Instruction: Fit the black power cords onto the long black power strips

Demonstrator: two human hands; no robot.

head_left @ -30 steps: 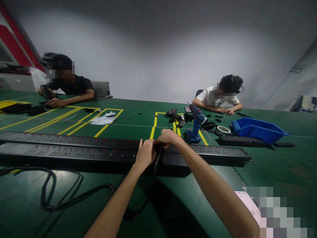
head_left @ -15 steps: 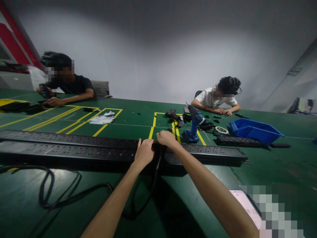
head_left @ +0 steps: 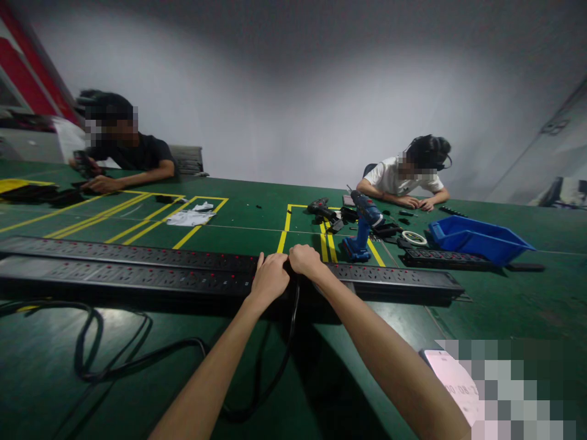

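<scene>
Two long black power strips lie side by side across the green table: the near power strip (head_left: 183, 282) and the far power strip (head_left: 394, 277). My left hand (head_left: 270, 278) bends over the near strip close to its right end, fingers curled against it. Right beside it, my right hand (head_left: 306, 261) is closed in a fist above the strips; what its fingers pinch is hidden. A black power cable (head_left: 293, 330) runs down from beneath my hands to the table and loops away to the left.
A blue cordless drill (head_left: 362, 226) stands upright beyond the strips, by a second drill (head_left: 321, 208) and small black parts. Farther right are a tape roll (head_left: 414, 238) and a blue bin (head_left: 481, 238). Two people sit opposite. A phone (head_left: 452, 382) lies near my right forearm.
My view has shifted slightly. My hands stay at nearly the same spot on the strips, the right fist a touch lower, and the cable below them has swayed a little.
</scene>
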